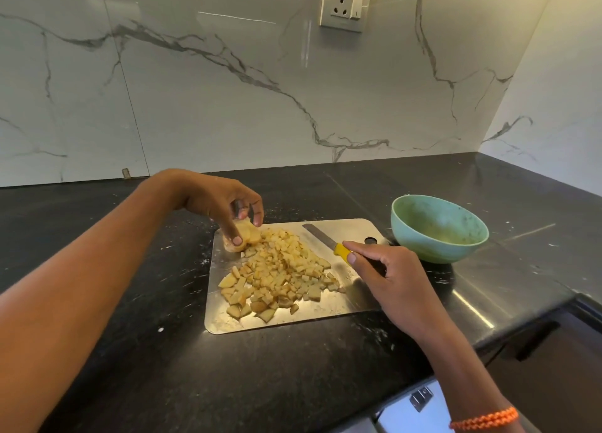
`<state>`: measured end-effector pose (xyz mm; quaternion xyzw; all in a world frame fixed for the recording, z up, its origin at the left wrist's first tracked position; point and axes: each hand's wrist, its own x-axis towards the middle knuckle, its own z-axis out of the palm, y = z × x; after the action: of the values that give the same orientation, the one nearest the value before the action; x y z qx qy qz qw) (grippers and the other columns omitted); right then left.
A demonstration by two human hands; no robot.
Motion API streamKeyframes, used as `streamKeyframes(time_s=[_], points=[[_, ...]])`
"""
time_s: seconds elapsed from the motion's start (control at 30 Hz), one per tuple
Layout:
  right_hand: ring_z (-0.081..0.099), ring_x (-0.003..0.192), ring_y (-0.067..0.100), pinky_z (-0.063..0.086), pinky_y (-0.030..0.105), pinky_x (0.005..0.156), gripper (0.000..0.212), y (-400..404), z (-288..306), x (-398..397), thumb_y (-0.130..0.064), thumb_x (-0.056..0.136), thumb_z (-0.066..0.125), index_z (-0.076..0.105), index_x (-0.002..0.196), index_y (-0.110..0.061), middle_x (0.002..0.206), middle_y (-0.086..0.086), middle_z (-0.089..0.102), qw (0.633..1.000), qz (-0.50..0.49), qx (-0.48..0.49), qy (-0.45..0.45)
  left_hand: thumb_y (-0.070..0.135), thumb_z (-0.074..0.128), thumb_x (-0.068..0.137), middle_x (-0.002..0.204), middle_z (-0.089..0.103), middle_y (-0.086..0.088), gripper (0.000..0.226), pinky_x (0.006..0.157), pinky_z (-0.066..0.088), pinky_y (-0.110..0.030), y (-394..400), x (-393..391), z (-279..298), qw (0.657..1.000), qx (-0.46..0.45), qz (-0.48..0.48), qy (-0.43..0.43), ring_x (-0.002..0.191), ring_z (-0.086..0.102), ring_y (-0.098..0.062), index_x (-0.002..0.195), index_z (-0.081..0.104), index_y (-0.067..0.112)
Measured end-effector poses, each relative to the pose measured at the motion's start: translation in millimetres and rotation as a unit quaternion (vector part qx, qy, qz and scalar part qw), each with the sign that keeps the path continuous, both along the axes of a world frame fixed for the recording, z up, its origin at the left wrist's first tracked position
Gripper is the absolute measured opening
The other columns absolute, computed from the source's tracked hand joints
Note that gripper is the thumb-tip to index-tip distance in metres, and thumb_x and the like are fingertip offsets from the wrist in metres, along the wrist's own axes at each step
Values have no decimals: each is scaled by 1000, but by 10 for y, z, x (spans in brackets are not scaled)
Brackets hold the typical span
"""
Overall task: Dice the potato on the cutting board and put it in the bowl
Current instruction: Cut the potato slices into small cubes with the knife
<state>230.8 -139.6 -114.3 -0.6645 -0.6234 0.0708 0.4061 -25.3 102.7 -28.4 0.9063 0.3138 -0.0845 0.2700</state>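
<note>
Mid-frame on our black counter (130, 351), steel board (351, 230); left hand (224, 204) pinches potato slices (242, 237), right hand (387, 276) grips knife (340, 250); marble wall (228, 90) above.

Pale yellow potato dice (277, 273) on a silvery cutting board (351, 230) — black speckled counter (146, 367). At 2 o'clock, a mint-green bowl (438, 237). Knife (329, 242) handle — yellow.

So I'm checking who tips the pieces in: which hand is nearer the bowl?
Right. The right hand grips the knife just left of the bowl; the left hand holds potato at the board's far-left corner.
</note>
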Motion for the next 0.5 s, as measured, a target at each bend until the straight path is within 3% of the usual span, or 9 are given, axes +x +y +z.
streamKeyframes(time_s=[0.13,0.4,0.5], points=[[57,117,-13,38,1,95,31,8,-4,6,-38,102,61,69,131,-32,124,-21,70,1000,4,-3,2,26,91,80,113,67,-1,29,96,56,-56,3,7,12,1000,13,7,8,105,63,-25,102,73,31],[56,117,-15,36,-2,94,29,12,-19,9,-38,102,62,69,130,-35,122,-22,70,1000,1,-10,10,28,94,76,107,71,0,31,94,59,-53,-21,56,23,999,31,13,22,103,67,-27,100,74,33],[55,117,-16,37,-2,92,29,11,-18,2,-38,102,62,69,130,-35,122,-24,70,1000,-2,-12,9,25,94,76,112,67,-4,35,85,62,-43,-36,95,18,998,47,27,26,103,66,-30,102,72,28]])
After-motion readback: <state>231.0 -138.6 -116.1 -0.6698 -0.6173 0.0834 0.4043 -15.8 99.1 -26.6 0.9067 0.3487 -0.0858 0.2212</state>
